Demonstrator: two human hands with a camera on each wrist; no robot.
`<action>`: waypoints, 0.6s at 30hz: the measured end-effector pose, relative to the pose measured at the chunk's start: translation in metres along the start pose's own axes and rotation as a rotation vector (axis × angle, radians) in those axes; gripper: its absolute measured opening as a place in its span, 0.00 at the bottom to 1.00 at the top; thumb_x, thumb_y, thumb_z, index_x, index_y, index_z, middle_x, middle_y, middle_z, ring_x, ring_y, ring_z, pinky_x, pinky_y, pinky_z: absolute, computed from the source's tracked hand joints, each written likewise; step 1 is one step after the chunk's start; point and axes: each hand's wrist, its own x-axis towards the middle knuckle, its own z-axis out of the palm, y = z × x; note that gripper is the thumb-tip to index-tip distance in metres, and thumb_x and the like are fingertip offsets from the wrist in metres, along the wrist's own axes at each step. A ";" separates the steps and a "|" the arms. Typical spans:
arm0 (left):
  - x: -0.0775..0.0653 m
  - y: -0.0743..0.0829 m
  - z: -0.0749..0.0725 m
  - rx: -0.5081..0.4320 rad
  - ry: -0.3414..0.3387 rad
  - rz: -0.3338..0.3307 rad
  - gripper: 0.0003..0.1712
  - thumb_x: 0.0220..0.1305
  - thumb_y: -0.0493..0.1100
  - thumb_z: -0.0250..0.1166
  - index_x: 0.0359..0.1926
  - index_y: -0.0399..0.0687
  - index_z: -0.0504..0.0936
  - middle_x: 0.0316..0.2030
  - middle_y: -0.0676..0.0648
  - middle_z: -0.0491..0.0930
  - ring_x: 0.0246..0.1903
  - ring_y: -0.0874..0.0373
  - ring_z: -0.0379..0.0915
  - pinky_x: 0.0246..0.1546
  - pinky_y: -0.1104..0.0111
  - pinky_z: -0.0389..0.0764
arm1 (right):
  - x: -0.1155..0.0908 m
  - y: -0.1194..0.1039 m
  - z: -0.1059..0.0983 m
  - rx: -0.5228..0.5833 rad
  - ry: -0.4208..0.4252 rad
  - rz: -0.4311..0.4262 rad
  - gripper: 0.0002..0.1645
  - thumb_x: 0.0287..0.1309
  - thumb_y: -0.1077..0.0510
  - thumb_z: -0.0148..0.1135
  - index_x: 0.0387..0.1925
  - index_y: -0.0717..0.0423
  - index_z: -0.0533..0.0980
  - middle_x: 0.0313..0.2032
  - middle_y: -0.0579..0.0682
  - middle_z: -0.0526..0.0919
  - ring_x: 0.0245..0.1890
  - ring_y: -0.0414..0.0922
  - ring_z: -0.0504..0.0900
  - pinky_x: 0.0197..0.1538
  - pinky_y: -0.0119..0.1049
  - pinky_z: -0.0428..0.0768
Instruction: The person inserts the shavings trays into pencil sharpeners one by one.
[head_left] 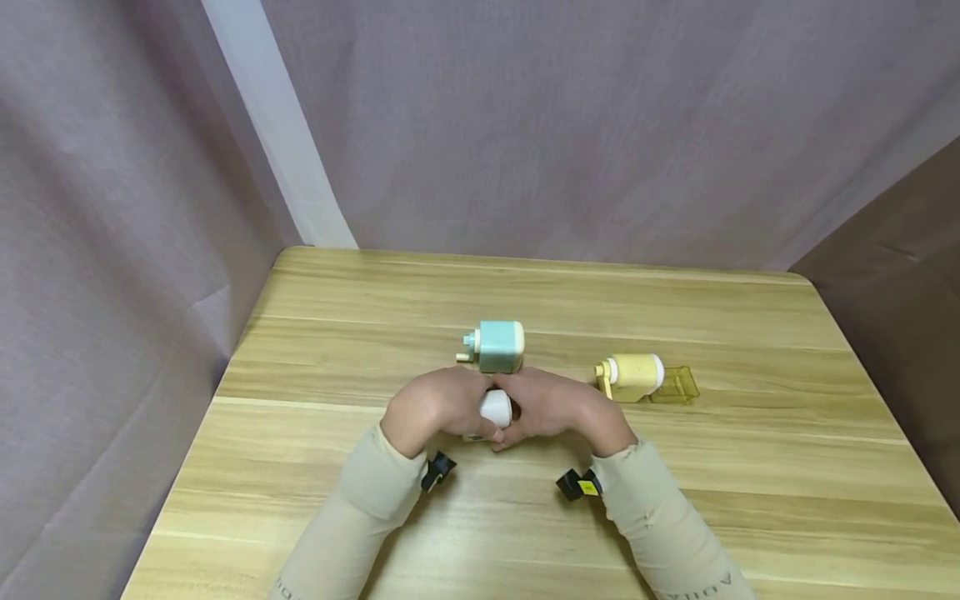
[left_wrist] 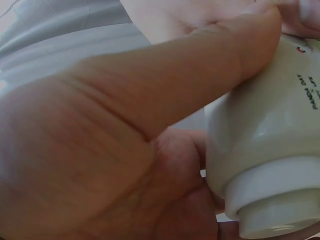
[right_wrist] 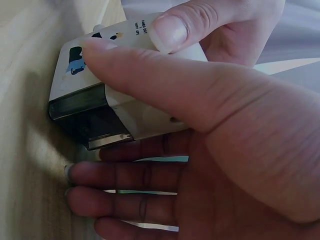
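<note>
Both hands hold a white pencil sharpener (head_left: 496,407) with a small panda print, low over the table. My left hand (head_left: 442,402) grips it from the left; in the left wrist view its thumb lies across the smooth body (left_wrist: 260,125), with fingers behind. From the right, my right hand (head_left: 553,403) has its thumb on the printed face and its fingers behind the body. A dark see-through drawer (right_wrist: 82,107) shows at one end of the sharpener in the right wrist view. The hands cover much of the body.
Just beyond the hands stands a light blue crank pencil sharpener (head_left: 498,346). To the right is a yellow crank sharpener (head_left: 636,377) with its amber drawer (head_left: 677,385) pulled out. The wooden table (head_left: 750,500) is bordered by grey curtains (head_left: 562,125).
</note>
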 end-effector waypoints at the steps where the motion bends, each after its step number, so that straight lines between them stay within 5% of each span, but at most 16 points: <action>1: 0.000 0.000 0.000 -0.004 -0.005 0.003 0.23 0.58 0.57 0.76 0.45 0.50 0.81 0.37 0.50 0.81 0.35 0.57 0.77 0.38 0.63 0.80 | 0.000 0.000 0.000 0.000 0.001 0.002 0.39 0.50 0.46 0.80 0.60 0.51 0.72 0.45 0.45 0.83 0.41 0.39 0.80 0.47 0.38 0.81; 18: 0.008 -0.001 0.002 0.025 -0.020 0.040 0.20 0.58 0.55 0.75 0.43 0.48 0.82 0.36 0.51 0.81 0.34 0.58 0.76 0.38 0.64 0.79 | -0.001 0.003 -0.001 -0.038 0.012 -0.036 0.40 0.50 0.44 0.80 0.61 0.50 0.72 0.46 0.47 0.83 0.45 0.41 0.81 0.50 0.41 0.81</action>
